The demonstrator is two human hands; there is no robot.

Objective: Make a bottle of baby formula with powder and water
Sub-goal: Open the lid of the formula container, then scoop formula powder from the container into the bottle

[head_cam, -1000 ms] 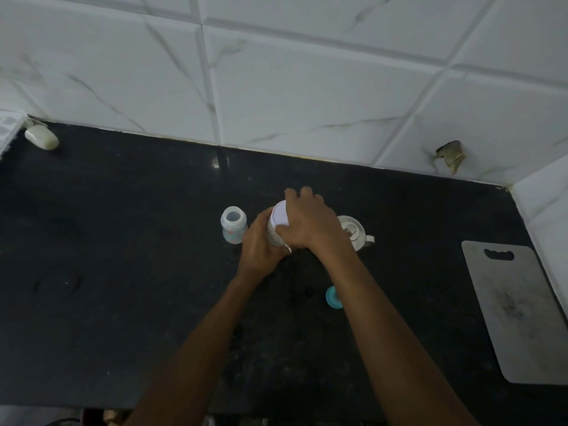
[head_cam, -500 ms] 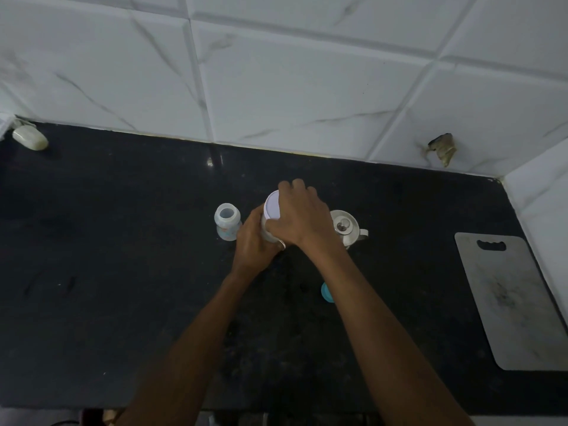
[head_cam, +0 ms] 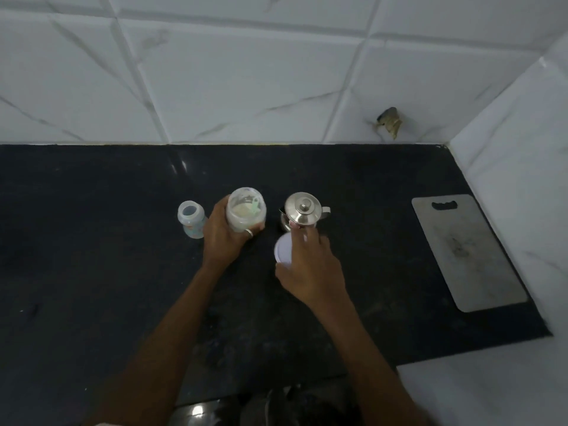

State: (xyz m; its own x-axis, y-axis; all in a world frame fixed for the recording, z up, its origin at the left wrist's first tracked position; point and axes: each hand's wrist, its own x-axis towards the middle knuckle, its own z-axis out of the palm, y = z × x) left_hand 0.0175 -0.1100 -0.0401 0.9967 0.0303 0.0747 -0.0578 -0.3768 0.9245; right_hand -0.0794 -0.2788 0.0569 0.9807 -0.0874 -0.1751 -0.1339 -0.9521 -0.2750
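A clear powder jar (head_cam: 246,212) stands open on the black counter (head_cam: 92,256), with pale powder and a green scoop inside. My left hand (head_cam: 224,238) grips the jar's side. My right hand (head_cam: 310,269) holds the jar's white lid (head_cam: 284,250) just to the right of the jar, near the counter surface. A small open baby bottle (head_cam: 192,219) stands left of the jar. A steel lidded jug (head_cam: 302,212) stands right of it, just beyond my right fingertips.
A grey cutting board (head_cam: 467,250) lies flat at the right, near the side wall. White tiled walls close the back and right. The counter's front edge runs below my forearms. The blue cap seen before is hidden under my right arm.
My right hand has taken the white lid off the jar and carried it down to the right. The jar now stands open in my left hand. The view shifted right.
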